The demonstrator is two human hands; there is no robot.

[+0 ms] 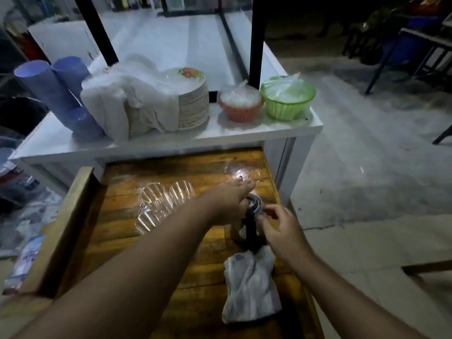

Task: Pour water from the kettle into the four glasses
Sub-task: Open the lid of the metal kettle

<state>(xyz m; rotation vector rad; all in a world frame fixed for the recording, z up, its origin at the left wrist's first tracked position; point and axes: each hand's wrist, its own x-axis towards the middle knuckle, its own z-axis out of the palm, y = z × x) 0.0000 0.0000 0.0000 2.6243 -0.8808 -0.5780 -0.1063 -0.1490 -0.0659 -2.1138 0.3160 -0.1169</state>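
- The kettle (248, 226), a dark metal vessel with a black handle, stood on the right side of the wooden desk (151, 241).
- The left hand (228, 200) reached across from the left and rested on top of the kettle at its round lid (255, 204). Its grip was curled over the lid's left edge; whether the fingers actually pinched the lid could not be told.
- The right hand (281, 227) sat just right of the kettle, near the top of the handle. Its fingers were loosely bent and partly open, with the fingertips at the lid's right rim; contact could not be confirmed.
- The glasses (163, 204), clear and ribbed, stood clustered on the desk to the left of the kettle, beyond the left forearm. Motion blur made an exact count impossible.
- A crumpled grey cloth (249, 287) lay on the desk nearer than the kettle, touching the base of the handle.
- On the white shelf (220, 133) at the far end stood a stack of plates (193, 104) partly under a white cloth, blue cups (58, 89) at the left, and an orange basket (241, 108) beside a green basket (287, 101) at the right.
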